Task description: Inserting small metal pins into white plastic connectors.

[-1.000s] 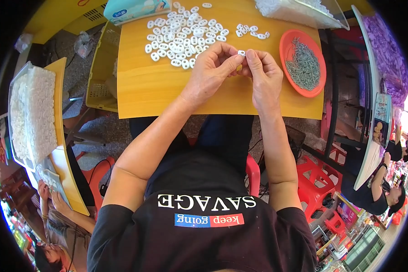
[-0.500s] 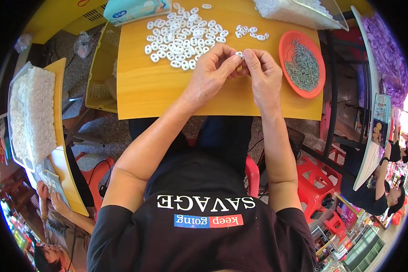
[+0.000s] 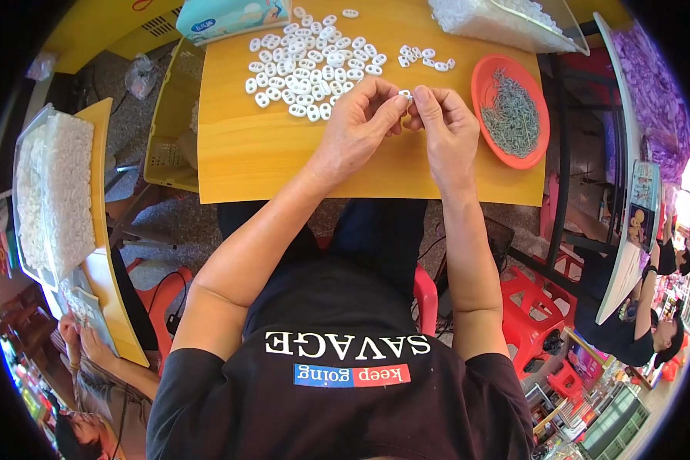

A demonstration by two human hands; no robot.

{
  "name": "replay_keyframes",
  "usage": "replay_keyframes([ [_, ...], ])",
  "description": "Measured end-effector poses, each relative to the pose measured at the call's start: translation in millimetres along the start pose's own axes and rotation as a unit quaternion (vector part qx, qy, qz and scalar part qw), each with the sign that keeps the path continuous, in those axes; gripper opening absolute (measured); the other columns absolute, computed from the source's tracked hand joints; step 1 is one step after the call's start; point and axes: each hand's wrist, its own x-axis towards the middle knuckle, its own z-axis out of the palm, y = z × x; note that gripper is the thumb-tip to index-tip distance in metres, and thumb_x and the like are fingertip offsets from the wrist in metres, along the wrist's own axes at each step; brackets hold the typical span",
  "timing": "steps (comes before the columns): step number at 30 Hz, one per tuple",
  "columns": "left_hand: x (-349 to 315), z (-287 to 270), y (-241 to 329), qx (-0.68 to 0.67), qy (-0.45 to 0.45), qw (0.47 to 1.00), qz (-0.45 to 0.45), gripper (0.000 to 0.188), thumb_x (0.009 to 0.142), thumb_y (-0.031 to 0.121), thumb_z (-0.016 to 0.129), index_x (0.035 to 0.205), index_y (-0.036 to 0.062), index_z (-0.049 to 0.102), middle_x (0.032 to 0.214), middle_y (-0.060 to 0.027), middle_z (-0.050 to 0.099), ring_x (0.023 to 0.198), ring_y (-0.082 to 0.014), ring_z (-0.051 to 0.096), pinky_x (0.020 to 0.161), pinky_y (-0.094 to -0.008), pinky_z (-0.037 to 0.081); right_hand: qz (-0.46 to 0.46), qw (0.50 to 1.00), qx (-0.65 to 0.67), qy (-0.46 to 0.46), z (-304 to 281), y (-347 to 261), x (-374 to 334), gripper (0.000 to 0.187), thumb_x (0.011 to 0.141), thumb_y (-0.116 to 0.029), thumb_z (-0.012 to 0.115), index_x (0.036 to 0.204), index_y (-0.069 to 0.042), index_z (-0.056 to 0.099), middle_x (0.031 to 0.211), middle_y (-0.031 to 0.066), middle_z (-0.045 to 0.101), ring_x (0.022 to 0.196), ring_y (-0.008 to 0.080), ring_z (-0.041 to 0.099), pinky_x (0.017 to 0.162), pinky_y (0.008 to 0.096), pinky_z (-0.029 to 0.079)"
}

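My left hand (image 3: 360, 126) pinches a small white oval piece with two holes (image 3: 405, 94) between thumb and forefinger, above the table. Thumb and fingers of my right hand (image 3: 446, 130) are closed right beside that piece; whatever they grip is too small and covered to make out. A loose heap of the same white two-hole pieces (image 3: 307, 69) lies to the far left of my hands. Several more white pieces (image 3: 428, 54) lie apart, beyond my right hand. Close by on the right, an orange-red bowl (image 3: 486, 77) holds a pile of thin grey metal screws (image 3: 512, 115).
A tissue pack (image 3: 230, 19) and a clear bin of white parts (image 3: 506, 23) stand at the yellow table's (image 3: 284, 169) far edge. A yellow crate (image 3: 169, 130) is left of it. Other people sit at both sides, near red stools (image 3: 529, 307).
My right hand has shifted very slightly to the right, its fingertips a touch farther from my left thumb. The white piece stays in my left hand.
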Motion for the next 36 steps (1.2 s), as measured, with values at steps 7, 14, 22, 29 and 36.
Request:
replay_keyframes([
  [7,1,-1,-5,0.015,0.002,1.000,0.012,0.015,0.096,0.015,0.059,0.097,0.0006,0.054,0.081,-0.0020,0.059,0.070,-0.0075,0.055,0.062,-0.0217,0.047,-0.042,0.990,-0.135,0.014,-2,-4,1,0.019,0.092,-0.016,0.066,0.085,0.001,0.063,0.073,-0.0007,0.060,0.061,0.0038,0.051,0.054,0.0212,0.043],
  [14,2,0,-6,0.018,0.000,1.000,0.014,0.014,0.096,0.013,0.058,0.096,0.0001,0.055,0.080,-0.0022,0.058,0.070,-0.0080,0.055,0.062,-0.0221,0.046,-0.193,0.955,-0.223,0.035,-1,4,3,0.017,0.089,-0.011,0.068,0.080,0.001,0.059,0.067,0.0061,0.058,0.055,0.0129,0.050,0.051,0.0263,0.041],
  [22,2,-2,-6,0.013,-0.010,0.999,0.028,0.013,0.096,0.013,0.058,0.094,0.0006,0.054,0.079,-0.0012,0.057,0.069,-0.0077,0.053,0.062,-0.0224,0.046,-0.254,0.927,-0.276,0.015,-4,-2,4,0.018,0.087,-0.007,0.067,0.076,0.000,0.055,0.065,0.0087,0.052,0.055,0.0199,0.048,0.050,0.0320,0.038],
  [29,1,-2,-8,0.058,-0.017,0.998,0.030,0.014,0.095,0.013,0.059,0.095,0.0001,0.055,0.079,-0.0012,0.058,0.069,-0.0077,0.053,0.061,-0.0229,0.046,-0.263,0.919,-0.294,-0.024,-11,-7,7,0.016,0.086,-0.005,0.066,0.077,0.000,0.055,0.065,0.0099,0.051,0.055,0.0223,0.049,0.050,0.0325,0.038],
  [36,4,-4,-8,0.068,-0.019,0.997,0.027,0.014,0.096,0.014,0.059,0.094,0.0003,0.055,0.078,-0.0015,0.058,0.069,-0.0082,0.054,0.062,-0.0231,0.046,-0.251,0.924,-0.287,-0.023,-8,0,9,0.015,0.088,-0.008,0.066,0.078,0.001,0.057,0.065,0.0095,0.053,0.054,0.0201,0.050,0.050,0.0318,0.039],
])
